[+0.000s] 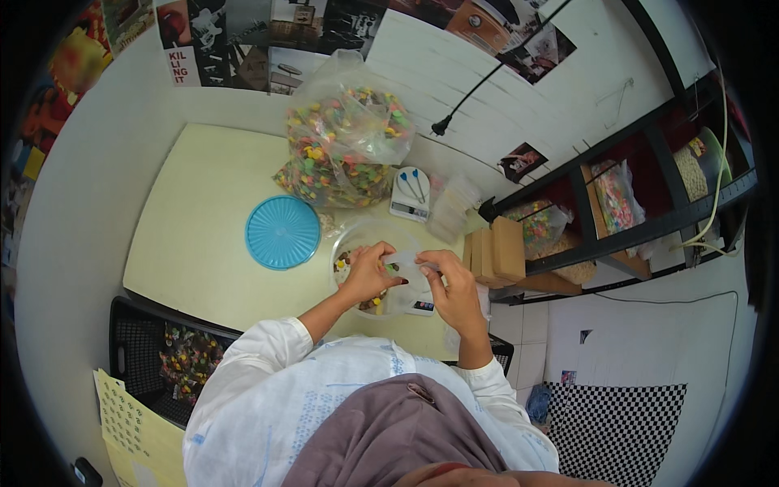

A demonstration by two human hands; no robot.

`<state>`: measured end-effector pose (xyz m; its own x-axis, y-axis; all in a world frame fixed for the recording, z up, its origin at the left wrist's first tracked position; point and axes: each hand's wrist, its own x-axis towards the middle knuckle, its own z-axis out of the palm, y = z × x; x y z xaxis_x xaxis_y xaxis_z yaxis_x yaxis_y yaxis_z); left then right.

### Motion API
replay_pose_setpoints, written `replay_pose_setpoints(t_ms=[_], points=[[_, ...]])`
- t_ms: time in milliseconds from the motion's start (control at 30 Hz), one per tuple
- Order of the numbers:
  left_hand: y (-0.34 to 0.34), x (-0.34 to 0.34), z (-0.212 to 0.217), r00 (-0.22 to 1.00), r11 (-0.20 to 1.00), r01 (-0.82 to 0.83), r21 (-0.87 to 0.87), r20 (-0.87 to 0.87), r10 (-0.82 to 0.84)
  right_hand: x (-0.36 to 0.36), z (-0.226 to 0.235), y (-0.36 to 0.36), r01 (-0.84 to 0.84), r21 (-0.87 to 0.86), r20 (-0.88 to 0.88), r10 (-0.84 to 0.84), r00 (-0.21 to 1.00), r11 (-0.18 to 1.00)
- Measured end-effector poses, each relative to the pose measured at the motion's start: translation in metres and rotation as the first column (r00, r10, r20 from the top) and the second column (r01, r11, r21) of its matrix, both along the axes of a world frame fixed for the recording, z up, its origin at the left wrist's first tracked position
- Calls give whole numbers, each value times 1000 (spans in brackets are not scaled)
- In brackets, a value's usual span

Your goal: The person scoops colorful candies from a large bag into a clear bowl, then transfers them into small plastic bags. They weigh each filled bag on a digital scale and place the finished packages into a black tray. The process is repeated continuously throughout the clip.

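Observation:
My right hand point(453, 286) pinches a small clear plastic bag point(402, 260) between thumb and fingers. My left hand point(367, 274) curls at the bag's mouth, with a few green and yellow candy pieces point(393, 269) between its thumb and fingers. Both hands are above a round clear tub point(335, 258) with brown, white and yellow candies point(372, 305) inside. Beneath my right hand, a white digital scale point(422, 308) is partly hidden by the tub and the hand.
A blue round lid point(282, 232) lies left of the tub on the pale table point(203, 203). Behind stands a large bag of colourful candies point(341, 146). A second scale point(410, 195) bears two blue-tipped tools. Cardboard boxes point(497, 252) and a black shelf point(633, 211) flank the right; a black crate point(134, 337) sits lower left.

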<state>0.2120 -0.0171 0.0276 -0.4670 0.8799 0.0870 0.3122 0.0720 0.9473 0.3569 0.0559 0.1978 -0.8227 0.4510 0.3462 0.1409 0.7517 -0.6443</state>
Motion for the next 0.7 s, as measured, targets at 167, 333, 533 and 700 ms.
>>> replay_pose_setpoints(t_ms=[167,333,533,700], points=[[-3,-1,-8,999,995,-44,91,-22,46,-2,9,31,119,-55,-219,-128,967,991],[-8,-7,-7,999,997,-15,74,-37,17,-50,39,67,145,-210,-322,-208,924,967],[-22,-38,53,953,963,-148,225,293,78,-140,33,135,-24,-247,-349,-66,935,969],[-18,-103,46,913,789,-377,485,49,406,-231,5,160,-120,-321,-132,81,988,940]])
